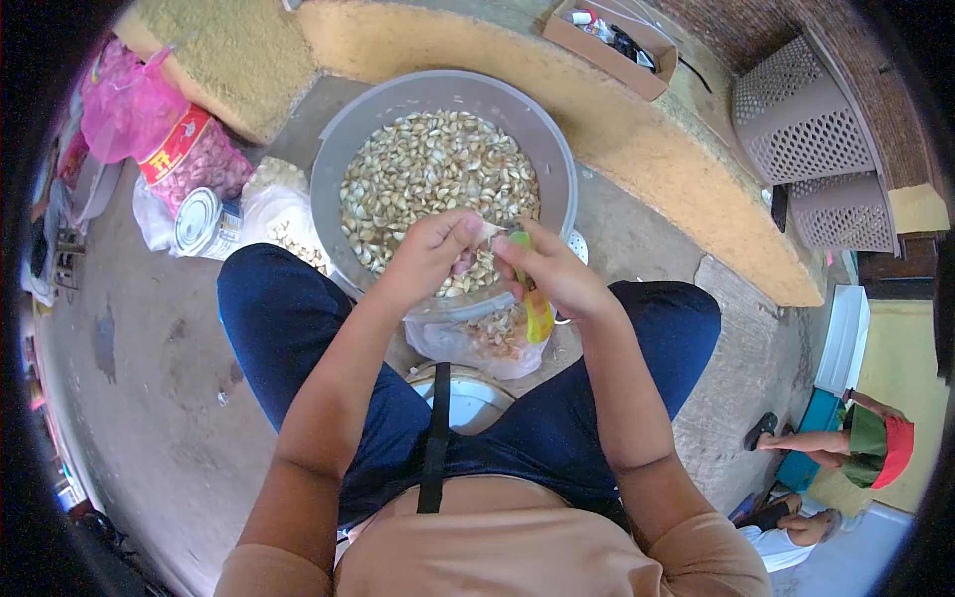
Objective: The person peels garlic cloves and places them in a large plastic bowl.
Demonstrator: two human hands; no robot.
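Observation:
A large grey basin (338,149) full of peeled garlic cloves (428,179) stands on the floor between my knees. My left hand (430,249) pinches a garlic clove (489,233) over the basin's near rim. My right hand (552,274) grips a small knife with a yellow-green handle (537,313), its tip against the clove. Below the hands lies a clear plastic bag (477,343) with garlic skins in it.
At the left sit a pink bag (124,104), a red-labelled sack of garlic (199,154), a tin can (197,221) and a white bag of cloves (284,214). A yellow curb (637,149) runs behind, with a cardboard box (612,40). Another person (846,438) sits at the right.

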